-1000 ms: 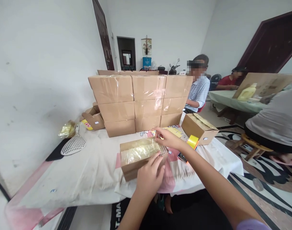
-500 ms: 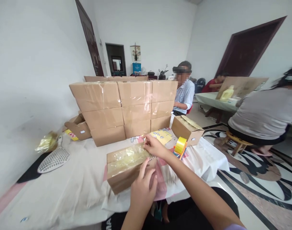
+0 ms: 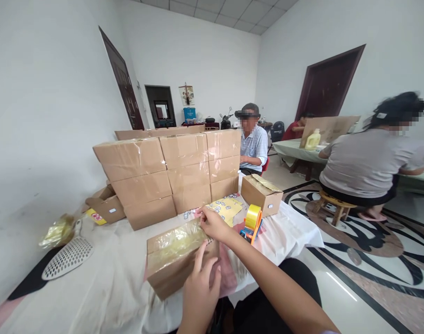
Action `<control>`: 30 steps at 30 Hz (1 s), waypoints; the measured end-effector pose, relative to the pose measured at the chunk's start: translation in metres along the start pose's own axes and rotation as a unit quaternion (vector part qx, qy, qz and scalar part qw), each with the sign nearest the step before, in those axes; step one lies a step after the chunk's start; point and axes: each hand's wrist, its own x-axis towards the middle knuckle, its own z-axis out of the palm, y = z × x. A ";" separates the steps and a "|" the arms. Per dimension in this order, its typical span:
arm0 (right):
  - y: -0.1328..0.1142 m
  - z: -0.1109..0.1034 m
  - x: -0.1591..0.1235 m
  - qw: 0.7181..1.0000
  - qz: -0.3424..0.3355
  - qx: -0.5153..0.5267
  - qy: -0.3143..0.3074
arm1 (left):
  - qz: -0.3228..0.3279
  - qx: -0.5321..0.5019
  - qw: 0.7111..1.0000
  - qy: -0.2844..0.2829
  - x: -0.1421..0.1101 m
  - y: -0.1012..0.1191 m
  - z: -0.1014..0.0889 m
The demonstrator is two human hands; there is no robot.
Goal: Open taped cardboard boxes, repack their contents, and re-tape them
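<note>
A small cardboard box with glossy yellow tape along its top lies on the cloth-covered table in front of me. My left hand rests against the box's near right end, fingers spread flat on it. My right hand pinches the far right top edge of the box, where the tape ends. A yellow tape roll on an orange dispenser stands just right of my right hand.
Sealed cardboard boxes are stacked three high at the table's back. One loose taped box sits at the right, a sheet of yellow labels beside it. A white perforated scoop lies left. People sit at tables on the right.
The view has swung up and to the right, so the box and table sit lower left in frame. Both hands stay on the same box; the right hand's pinch holds at the far corner.
</note>
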 end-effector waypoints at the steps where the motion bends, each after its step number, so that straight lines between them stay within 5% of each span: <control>1: 0.000 0.000 0.000 1.000 0.001 -0.003 0.001 | -0.001 -0.001 1.000 -0.002 0.000 -0.001 0.001; 18: 0.002 0.000 -0.001 0.998 0.004 -0.051 -0.035 | -0.008 -0.012 0.999 0.038 -0.003 -0.001 0.010; 30: -0.015 -0.024 0.025 0.972 0.040 -0.143 -0.181 | -0.008 -0.037 0.998 0.059 -0.001 -0.003 0.018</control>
